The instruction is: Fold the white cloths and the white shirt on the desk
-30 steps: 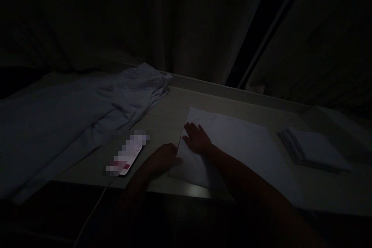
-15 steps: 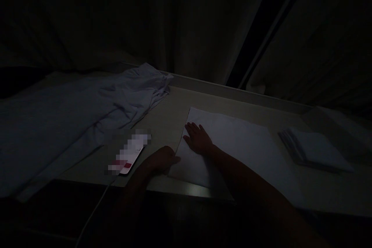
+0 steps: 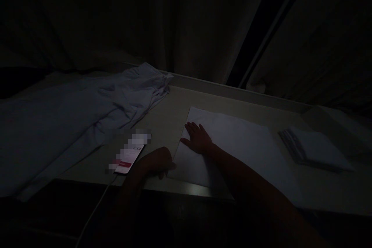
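A flat rectangle of white cloth (image 3: 238, 135) lies on the table in dim light. My right hand (image 3: 197, 138) presses flat near its left edge, palm down with fingers spread. At that cloth's lower left edge is my left hand (image 3: 159, 161), its fingers curled and the thumb on the cloth's border. The curled fingers are dark and partly hidden. Just left of this hand, a phone (image 3: 130, 159) with a lit, partly blurred screen rests on the table, a white cable running from its lower end.
A large rumpled pale cloth (image 3: 72, 112) covers the left side of the table (image 3: 180, 99) and hangs over its front edge. On the right sits a folded stack of white cloth (image 3: 319, 147), with another pale item (image 3: 343, 124) behind it. Dark curtains (image 3: 188, 27) hang beyond.
My left hand has shifted slightly down and left along the cloth's edge, its thumb lower. My right thumb has spread out toward the edge. The phone screen now shows more digits.
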A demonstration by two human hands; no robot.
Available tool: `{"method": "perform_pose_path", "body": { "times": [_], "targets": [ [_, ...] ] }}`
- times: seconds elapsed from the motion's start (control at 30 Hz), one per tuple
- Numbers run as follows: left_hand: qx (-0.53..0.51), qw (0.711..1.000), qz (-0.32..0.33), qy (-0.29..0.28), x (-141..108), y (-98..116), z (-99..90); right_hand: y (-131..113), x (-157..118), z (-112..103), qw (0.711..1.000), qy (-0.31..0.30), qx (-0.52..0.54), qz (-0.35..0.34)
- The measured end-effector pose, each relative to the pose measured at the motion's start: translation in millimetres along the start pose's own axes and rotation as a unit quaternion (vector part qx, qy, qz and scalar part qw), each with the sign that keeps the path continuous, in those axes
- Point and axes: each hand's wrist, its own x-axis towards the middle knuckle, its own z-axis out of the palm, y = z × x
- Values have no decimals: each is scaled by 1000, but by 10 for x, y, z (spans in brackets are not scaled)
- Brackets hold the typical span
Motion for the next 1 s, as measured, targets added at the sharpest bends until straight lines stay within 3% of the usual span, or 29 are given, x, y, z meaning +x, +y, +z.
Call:
{"method": "perform_pose_path", "body": {
  "times": [0.2,0.27,0.43,0.63,0.83,1.0],
  "targets": [
    [-22,1000,12,-11,70,-52,2,-5,10,-18,1000,-11,4,4],
    [-24,999,15,31,108,-32,3,-5,15,-13,1000,-10,4,5],
    [-39,979,-8,200,262,43,17,-13,0,-1,1000,5,11,7],
    [-55,964,-6,260,484,121,-20,-34,-39,-9,998,53,22,8],
    [-31,961,-14,273,601,145,-78,5,-36,-95,995,81,43,29],
    [-14,967,-10,253,616,123,-130,81,-45,-171,998,52,25,23]
  ]
}}
